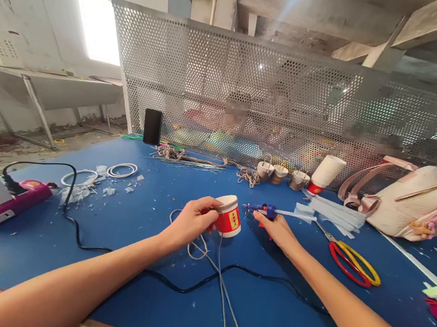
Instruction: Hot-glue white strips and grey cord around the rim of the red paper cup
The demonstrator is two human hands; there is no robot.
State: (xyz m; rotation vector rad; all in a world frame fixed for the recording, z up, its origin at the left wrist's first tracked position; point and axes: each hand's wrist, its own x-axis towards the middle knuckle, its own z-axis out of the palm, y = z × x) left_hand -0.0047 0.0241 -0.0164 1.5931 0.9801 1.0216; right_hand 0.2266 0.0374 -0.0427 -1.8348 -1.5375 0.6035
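Note:
In the middle of the view, my left hand (195, 218) grips a red and white paper cup (230, 218), tilted above the blue table. Grey cord (219, 263) runs along the cup's rim and hangs down toward the table's front edge, with a loop lying by the hand. My right hand (277, 228) is closed around a blue glue gun (264, 210), a white glue stick (297, 216) poking out of its back. The gun's nozzle points left at the cup, a small gap apart. Part of the gun's handle is hidden by my fingers.
Scissors (352, 262) with red and yellow handles lie at right, near glue sticks (335, 212). Stacked paper cups (326, 175), cord-wrapped cups (278, 174) and a pale backpack (420, 201) stand along the back. A black cable (182, 289) crosses from the pink power strip (0, 206).

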